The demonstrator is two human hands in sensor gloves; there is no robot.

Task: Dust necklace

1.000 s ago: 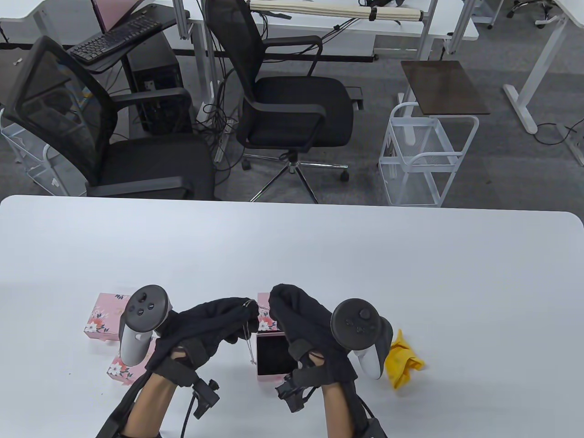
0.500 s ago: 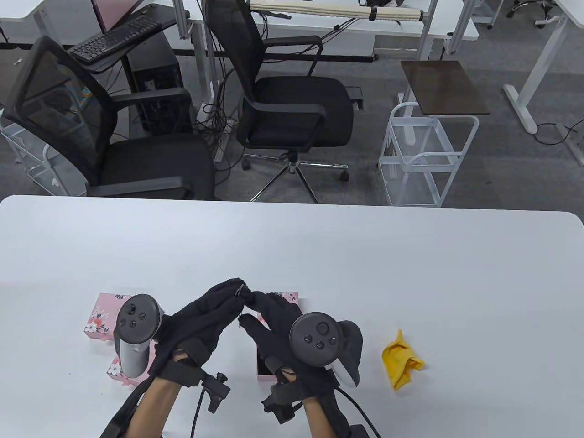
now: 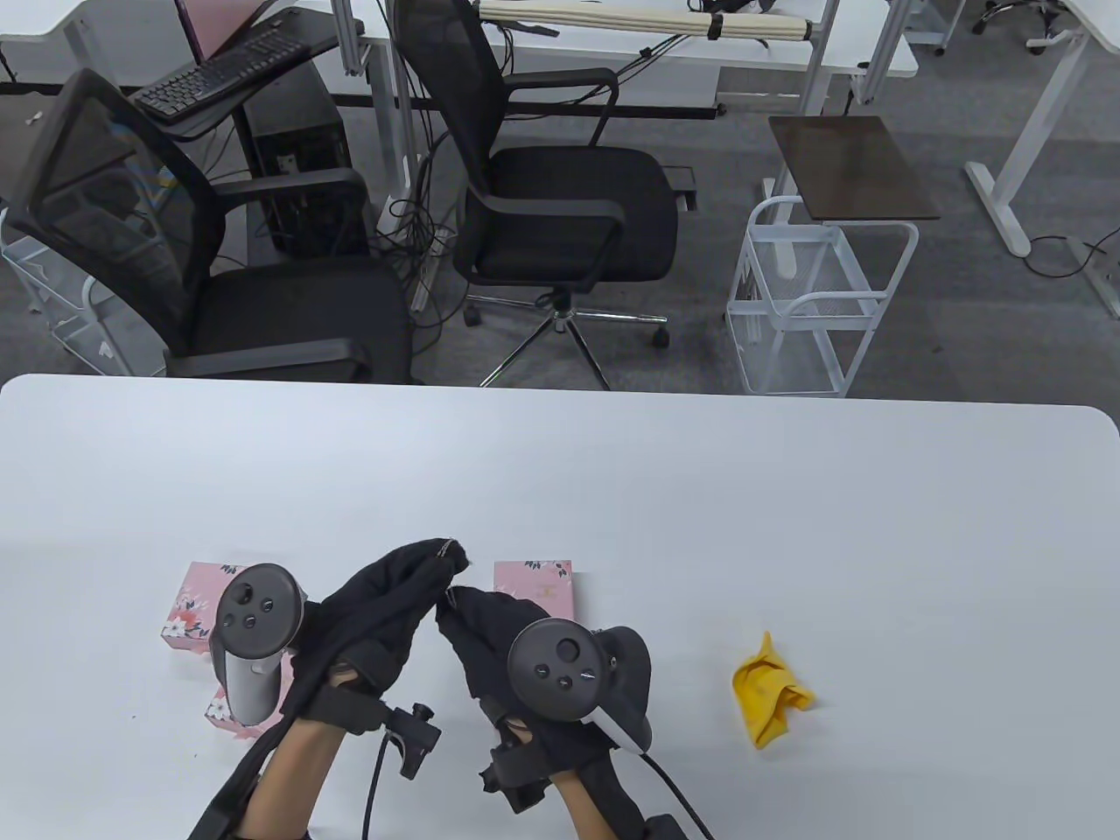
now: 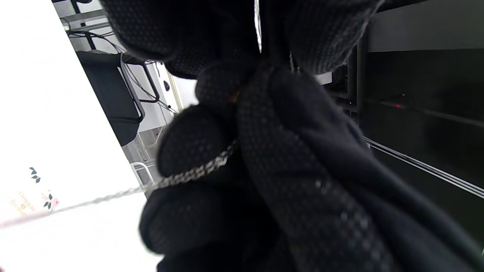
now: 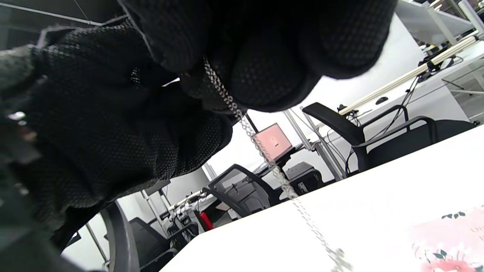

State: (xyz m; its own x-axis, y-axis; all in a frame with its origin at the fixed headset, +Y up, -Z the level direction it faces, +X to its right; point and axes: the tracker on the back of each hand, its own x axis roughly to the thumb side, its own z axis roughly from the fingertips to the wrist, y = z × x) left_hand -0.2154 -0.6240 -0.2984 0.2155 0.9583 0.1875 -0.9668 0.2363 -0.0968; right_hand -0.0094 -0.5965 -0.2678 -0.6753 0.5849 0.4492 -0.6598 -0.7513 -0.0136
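A thin silver necklace chain [image 3: 452,549] shows only as a glint at my left hand's [image 3: 448,553] fingertips, which pinch it above the table. My right hand [image 3: 451,602] sits just below and touches the left. The right wrist view shows the chain [image 5: 242,121] coming out from between the right fingers [image 5: 264,64] and hanging down toward the table. In the left wrist view the chain [image 4: 196,172] runs across a gloved finger [image 4: 196,151]. A crumpled yellow cloth [image 3: 772,689] lies on the table right of both hands, untouched.
A pink floral box part [image 3: 534,584] lies just behind my right hand. Two more pink floral pieces [image 3: 188,612] [image 3: 229,709] lie by my left wrist. The white table [image 3: 612,472] stretches beyond; office chairs [image 3: 560,201] and a white wire cart [image 3: 814,297] stand past its far edge.
My right hand has slid left and toward me, closing in under the left fingertips and covering the open dark-lined box. The hanging length of chain seen earlier is now hidden between the hands.
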